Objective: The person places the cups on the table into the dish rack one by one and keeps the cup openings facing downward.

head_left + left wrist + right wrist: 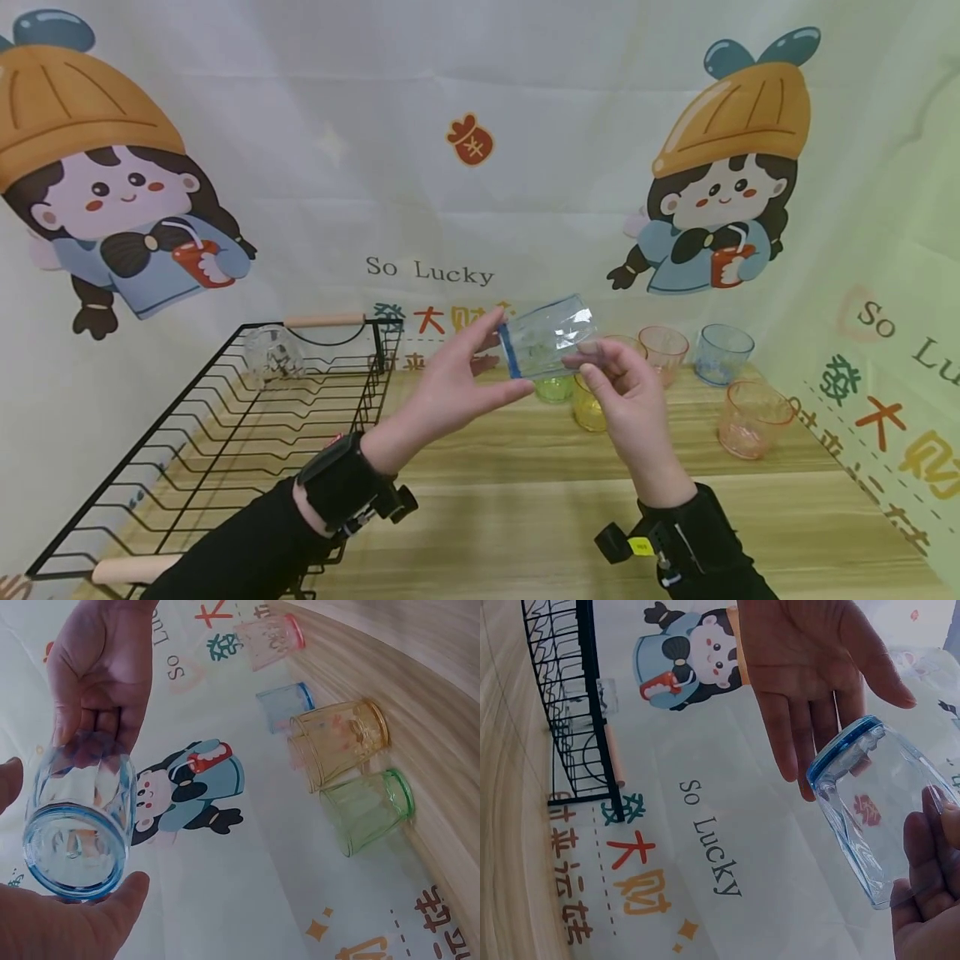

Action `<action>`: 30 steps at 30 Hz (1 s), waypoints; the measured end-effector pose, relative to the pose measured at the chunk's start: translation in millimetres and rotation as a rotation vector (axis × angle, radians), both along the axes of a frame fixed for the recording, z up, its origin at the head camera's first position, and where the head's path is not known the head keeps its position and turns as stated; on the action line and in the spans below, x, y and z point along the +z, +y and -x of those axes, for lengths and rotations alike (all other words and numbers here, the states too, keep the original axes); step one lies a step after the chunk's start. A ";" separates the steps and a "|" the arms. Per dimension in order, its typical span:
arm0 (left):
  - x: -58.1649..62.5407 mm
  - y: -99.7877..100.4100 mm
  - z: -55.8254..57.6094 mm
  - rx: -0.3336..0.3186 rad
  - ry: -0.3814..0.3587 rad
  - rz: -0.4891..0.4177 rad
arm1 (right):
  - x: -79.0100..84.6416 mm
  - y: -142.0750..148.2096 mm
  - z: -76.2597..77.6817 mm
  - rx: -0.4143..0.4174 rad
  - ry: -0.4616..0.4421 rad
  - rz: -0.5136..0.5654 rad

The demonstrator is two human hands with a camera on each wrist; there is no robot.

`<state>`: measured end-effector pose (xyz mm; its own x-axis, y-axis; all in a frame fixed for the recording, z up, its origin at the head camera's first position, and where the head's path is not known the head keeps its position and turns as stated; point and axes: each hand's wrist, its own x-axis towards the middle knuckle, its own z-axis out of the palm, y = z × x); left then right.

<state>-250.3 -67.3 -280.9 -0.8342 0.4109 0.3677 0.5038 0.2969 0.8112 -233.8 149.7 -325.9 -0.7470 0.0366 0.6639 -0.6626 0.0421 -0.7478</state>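
Note:
A clear blue-tinted glass (551,337) is held in the air above the table, tipped on its side with its thick blue base toward the left. My right hand (630,400) grips it near the mouth end, thumb on the near side and fingers behind. Beside the base, my left hand (461,379) has its fingers and thumb spread apart around that end. In the right wrist view the left hand's straight fingers reach close to the blue base of the glass (874,810).
A black wire dish rack (135,450) with wooden handles stands at the left, a clear glass (273,354) in its far end. At the back right of the wooden table (480,517) are green (553,390), yellow (589,407), pink (663,354), blue (723,354) and orange-rimmed (756,425) glasses.

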 end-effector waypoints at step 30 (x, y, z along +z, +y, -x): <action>4.5 -15.2 1.1 0.036 0.000 -0.153 | -18.4 21.2 4.0 0.165 0.097 -0.066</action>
